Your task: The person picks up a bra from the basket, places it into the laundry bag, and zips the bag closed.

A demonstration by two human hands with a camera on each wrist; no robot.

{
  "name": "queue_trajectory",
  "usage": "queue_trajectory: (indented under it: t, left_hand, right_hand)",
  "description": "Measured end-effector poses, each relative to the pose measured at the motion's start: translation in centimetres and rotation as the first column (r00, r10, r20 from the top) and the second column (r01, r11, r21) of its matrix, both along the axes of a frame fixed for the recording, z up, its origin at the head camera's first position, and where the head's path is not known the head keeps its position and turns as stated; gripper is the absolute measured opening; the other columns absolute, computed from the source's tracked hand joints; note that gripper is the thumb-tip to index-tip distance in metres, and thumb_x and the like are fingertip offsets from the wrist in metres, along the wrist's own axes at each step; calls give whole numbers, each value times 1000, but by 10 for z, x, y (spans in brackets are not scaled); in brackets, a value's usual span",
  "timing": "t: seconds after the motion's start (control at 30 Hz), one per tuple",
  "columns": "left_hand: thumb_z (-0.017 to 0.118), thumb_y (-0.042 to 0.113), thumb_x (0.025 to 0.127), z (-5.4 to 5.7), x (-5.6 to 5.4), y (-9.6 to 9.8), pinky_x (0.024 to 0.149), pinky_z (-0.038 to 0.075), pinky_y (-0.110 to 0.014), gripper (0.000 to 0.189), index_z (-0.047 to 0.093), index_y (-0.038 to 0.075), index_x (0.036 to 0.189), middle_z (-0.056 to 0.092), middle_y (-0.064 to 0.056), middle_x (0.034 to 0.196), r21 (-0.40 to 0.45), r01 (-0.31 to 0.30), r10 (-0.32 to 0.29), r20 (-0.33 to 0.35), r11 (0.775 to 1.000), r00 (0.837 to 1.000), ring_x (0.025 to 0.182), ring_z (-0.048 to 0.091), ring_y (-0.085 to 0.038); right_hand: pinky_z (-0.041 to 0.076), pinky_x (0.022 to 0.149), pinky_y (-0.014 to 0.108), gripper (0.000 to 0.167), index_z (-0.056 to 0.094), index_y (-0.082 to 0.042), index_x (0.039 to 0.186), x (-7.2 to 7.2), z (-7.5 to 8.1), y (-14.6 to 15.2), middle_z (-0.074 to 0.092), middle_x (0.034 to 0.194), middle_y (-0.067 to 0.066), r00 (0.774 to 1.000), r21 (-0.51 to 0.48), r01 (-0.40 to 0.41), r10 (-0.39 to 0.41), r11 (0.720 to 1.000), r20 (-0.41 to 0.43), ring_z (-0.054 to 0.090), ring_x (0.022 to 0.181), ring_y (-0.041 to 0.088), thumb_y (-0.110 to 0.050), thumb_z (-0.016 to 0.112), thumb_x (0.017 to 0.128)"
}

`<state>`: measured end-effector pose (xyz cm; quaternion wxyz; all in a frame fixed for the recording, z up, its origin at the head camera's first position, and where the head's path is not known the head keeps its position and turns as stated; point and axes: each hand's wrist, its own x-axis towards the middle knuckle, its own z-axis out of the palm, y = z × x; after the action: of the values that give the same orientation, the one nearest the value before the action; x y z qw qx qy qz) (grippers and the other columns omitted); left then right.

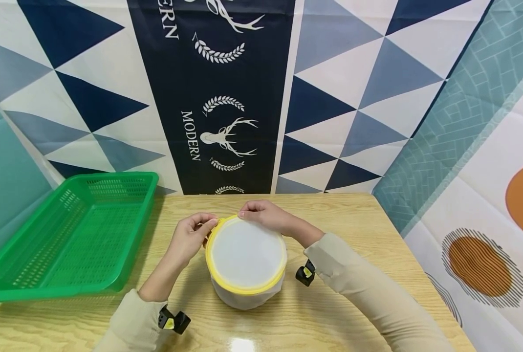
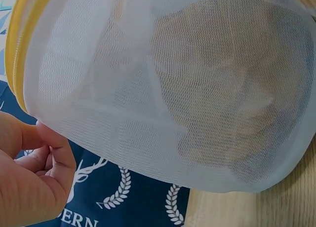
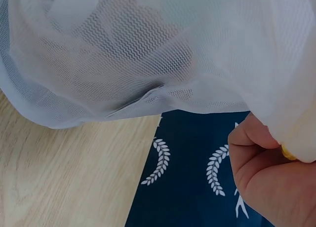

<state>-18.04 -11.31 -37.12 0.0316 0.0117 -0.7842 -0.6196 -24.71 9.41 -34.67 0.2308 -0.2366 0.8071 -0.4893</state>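
A round white mesh laundry bag (image 1: pixel 248 252) with a yellow zipped rim (image 1: pixel 246 290) stands upright on the wooden table, its flat white top facing up. At the rim's upper left, my left hand (image 1: pixel 192 235) pinches the edge between thumb and fingers. My right hand (image 1: pixel 267 215) grips the far edge, thumb on top; in the right wrist view a small yellow bit (image 3: pixel 287 153) shows at its fingers, too hidden to identify. Through the mesh wall (image 2: pixel 232 89) in the left wrist view, brownish patches show; what they are I cannot tell. Both hands are close together on the rim.
To the left, a green plastic basket (image 1: pixel 149 215) with slotted walls stands on the table (image 1: pixel 345 220). A patterned cloth wall (image 1: pixel 226 171) rises directly behind the table's far edge. Small black devices (image 1: pixel 306 274) are strapped at both wrists.
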Motion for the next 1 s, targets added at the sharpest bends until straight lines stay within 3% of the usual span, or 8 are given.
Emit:
queue_trajectory:
  t: [0.3, 0.6, 1.0]
  left_hand:
    - [56, 17, 95, -1, -1, -1, 51, 48, -20, 23, 65, 0, 106, 62, -6, 82, -20, -20, 20, 2, 1000, 1000, 61, 52, -10]
    - [54, 18, 95, 2, -3, -2, 54, 48, -21, 24, 64, -1, 108, 63, -10, 87, -36, 14, -14, 12, 999, 1000, 62, 54, -12]
    - [54, 15, 95, 4, -1, 0, 55, 48, -21, 23, 63, -3, 107, 63, -12, 90, -41, 53, -53, 8, 998, 999, 64, 54, -12]
  right_hand:
    - [51, 53, 22, 29, 60, -6, 103, 0, 1, 1, 60, 78, 2, 998, -25, -5, 6, 1000, 60, 59, 59, 10, -31, 46, 99]
    - [55, 62, 25, 29, 62, -14, 117, 2, 1, -4, 64, 102, 5, 1000, -15, -27, 27, 1000, 3, 62, 70, 10, -31, 53, 95]
    - [54, 60, 25, 24, 64, -9, 108, 3, 0, -6, 62, 102, 7, 999, 11, -40, 40, 999, -13, 60, 67, 10, -26, 52, 96]
